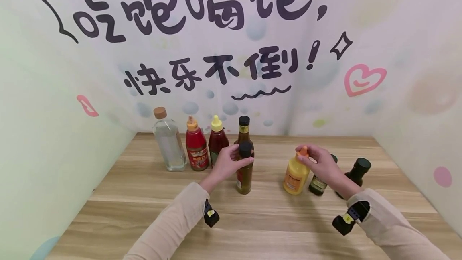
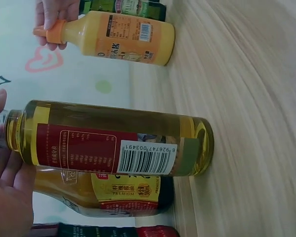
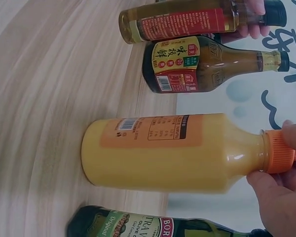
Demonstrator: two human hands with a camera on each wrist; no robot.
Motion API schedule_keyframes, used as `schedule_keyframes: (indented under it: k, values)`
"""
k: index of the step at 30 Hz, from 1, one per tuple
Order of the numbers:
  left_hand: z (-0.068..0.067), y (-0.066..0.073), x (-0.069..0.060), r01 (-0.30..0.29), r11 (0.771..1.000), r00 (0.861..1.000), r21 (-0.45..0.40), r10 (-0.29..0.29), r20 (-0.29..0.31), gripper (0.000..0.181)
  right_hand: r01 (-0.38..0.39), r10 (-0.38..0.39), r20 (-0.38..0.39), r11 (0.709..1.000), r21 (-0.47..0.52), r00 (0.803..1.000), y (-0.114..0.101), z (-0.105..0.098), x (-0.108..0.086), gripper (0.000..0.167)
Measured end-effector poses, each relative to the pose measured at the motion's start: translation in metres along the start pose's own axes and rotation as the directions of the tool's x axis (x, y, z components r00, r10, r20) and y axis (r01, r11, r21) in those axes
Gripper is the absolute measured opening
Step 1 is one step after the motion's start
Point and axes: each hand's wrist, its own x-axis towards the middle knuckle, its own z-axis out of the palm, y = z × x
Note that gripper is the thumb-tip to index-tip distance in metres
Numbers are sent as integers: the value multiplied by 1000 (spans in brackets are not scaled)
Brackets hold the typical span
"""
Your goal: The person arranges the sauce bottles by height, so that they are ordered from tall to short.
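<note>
Across the middle of the wooden table (image 1: pixel 231 224), two bottles are held by their tops.
Left of centre, the slim amber bottle (image 1: pixel 244 183), black-capped with a dark red label, stands just nearer than a brown sauce bottle (image 1: pixel 244 135); right of it is the yellow squeeze bottle (image 1: pixel 296 175), orange-labelled, beside a green bottle (image 1: pixel 318 186). From near left, the left hand (image 1: pixel 229 161) grips the amber one's neck and cap; from near right, the right hand (image 1: pixel 323 164) pinches the yellow one's orange cap.
</note>
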Motion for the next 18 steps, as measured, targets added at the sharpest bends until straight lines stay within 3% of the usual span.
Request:
schedule_keyframes:
  k: [4,18]
  values:
    - [0,16,-7,-13,1000,1000,4,13,1,30,2,-2,-4,1000,-9,1000,2,1,-1,31]
    - [3,24,-9,-36,998,999,44,38,-37,25,51,-52,-6,998,-31,999,7,1,1,29]
